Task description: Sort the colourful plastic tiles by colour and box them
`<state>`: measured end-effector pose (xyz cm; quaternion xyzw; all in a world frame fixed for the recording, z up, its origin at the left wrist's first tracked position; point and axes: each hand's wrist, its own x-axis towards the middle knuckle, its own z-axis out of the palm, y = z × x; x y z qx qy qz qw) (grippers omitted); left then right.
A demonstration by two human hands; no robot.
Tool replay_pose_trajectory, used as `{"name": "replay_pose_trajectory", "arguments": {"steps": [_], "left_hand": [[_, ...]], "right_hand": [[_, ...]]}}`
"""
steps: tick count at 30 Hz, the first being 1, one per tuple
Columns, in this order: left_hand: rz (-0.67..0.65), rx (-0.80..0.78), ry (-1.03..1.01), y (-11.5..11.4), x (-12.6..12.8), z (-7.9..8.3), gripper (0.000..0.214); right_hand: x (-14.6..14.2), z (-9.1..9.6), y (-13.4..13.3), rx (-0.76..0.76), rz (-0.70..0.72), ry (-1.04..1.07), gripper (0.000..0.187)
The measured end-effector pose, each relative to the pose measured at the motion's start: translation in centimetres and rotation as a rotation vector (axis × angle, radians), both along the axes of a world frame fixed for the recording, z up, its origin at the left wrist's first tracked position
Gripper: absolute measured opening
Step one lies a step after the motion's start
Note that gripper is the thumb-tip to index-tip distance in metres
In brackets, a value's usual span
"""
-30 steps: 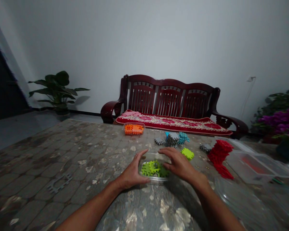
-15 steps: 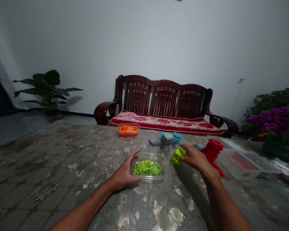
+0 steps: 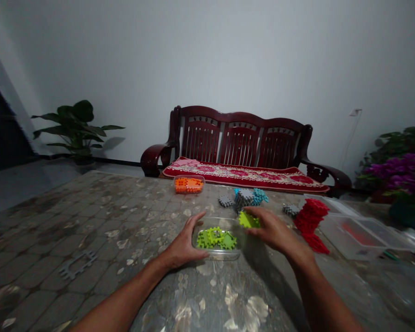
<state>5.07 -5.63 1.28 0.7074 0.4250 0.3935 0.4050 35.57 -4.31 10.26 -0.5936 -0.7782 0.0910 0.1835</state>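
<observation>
A clear plastic tub point(image 3: 207, 252) sits on the patterned table with several green toothed pieces point(image 3: 216, 239) inside it. My left hand point(image 3: 183, 243) cups the tub's left side, fingers curved against its wall. My right hand point(image 3: 270, 230) hovers over the tub's right rim, fingers closed on a small stack of green pieces point(image 3: 248, 220).
Beyond the tub lie a blue and grey pile point(image 3: 248, 197), a red stack point(image 3: 312, 223), an orange-filled tub point(image 3: 188, 184) and empty clear containers point(image 3: 359, 233) at right. A grey flat piece point(image 3: 76, 264) lies at left. A wooden bench point(image 3: 242, 152) stands behind the table.
My right hand left the tub, took hold of the green stack lying to its right, and has carried it back to the tub's right rim. My left hand stayed on the tub.
</observation>
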Motion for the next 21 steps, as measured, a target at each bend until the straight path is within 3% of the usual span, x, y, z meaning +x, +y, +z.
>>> {"name": "replay_pose_trajectory", "arguments": {"steps": [3, 7, 11, 16, 21], "left_hand": [[-0.013, -0.02, -0.026, 0.0, 0.1, 0.1, 0.106], [0.002, -0.012, -0.011, 0.0, 0.1, 0.1, 0.107], [0.019, -0.018, -0.006, 0.1, 0.0, 0.2, 0.107], [0.047, -0.028, 0.007, 0.1, 0.0, 0.4, 0.107], [0.054, -0.019, 0.014, 0.3, -0.1, 0.1, 0.107]], "right_hand": [[-2.1, -0.5, -0.5, -0.047, 0.137, 0.063, 0.065], [-3.5, -1.0, -0.8, -0.134, 0.196, 0.057, 0.07], [-2.6, -0.7, -0.3, -0.208, 0.202, 0.133, 0.053], [1.2, 0.2, 1.1, -0.056, -0.034, 0.099, 0.037], [4.1, -0.1, 1.5, -0.057, -0.265, -0.143, 0.049]]}}
